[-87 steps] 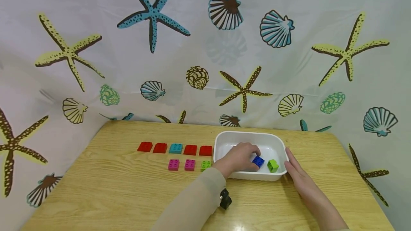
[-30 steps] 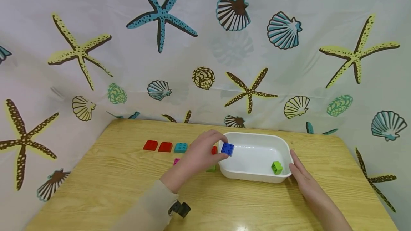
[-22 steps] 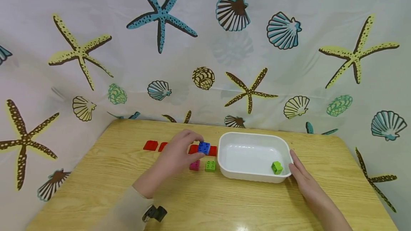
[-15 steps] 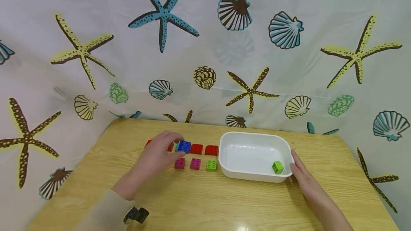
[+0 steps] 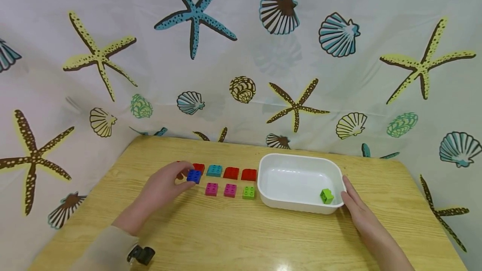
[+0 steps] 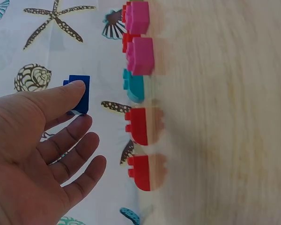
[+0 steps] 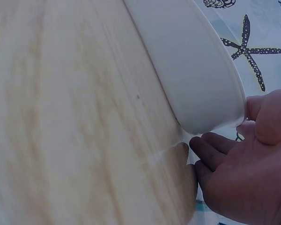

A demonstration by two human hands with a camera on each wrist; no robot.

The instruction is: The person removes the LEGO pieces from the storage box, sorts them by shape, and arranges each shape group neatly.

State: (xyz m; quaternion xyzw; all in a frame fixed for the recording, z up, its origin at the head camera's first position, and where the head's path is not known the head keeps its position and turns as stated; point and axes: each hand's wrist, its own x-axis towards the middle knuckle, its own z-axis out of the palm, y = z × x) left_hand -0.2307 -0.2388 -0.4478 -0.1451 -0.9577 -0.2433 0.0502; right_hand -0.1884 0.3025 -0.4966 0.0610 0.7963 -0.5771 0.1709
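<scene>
Thumb and fingertips of my left hand (image 5: 162, 185) pinch a blue toy building brick (image 5: 193, 176), held above the table at the left end of the brick rows. In the left wrist view the thumb lies across the blue brick (image 6: 85, 101), while the other fingers stay loosely spread. A white plastic bin (image 5: 297, 206) stands at the right with a lime green brick (image 5: 326, 196) inside. My right hand (image 5: 361, 212) rests against the bin's right end; in the right wrist view its thumb and fingers touch the outer wall and rim, with the fingers fairly straight.
Behind the left hand runs a row of red bricks (image 5: 231, 173) and one turquoise brick (image 5: 214, 170). In front lie two pink bricks (image 5: 211, 189) and a lime green brick (image 5: 248, 193) beside the bin. A seashell-patterned curtain (image 5: 218, 62) borders the wooden table (image 5: 241, 237).
My left hand has lifted the blue brick out of the bin and carried it left past the rows. The right hand has stayed at the bin's end.
</scene>
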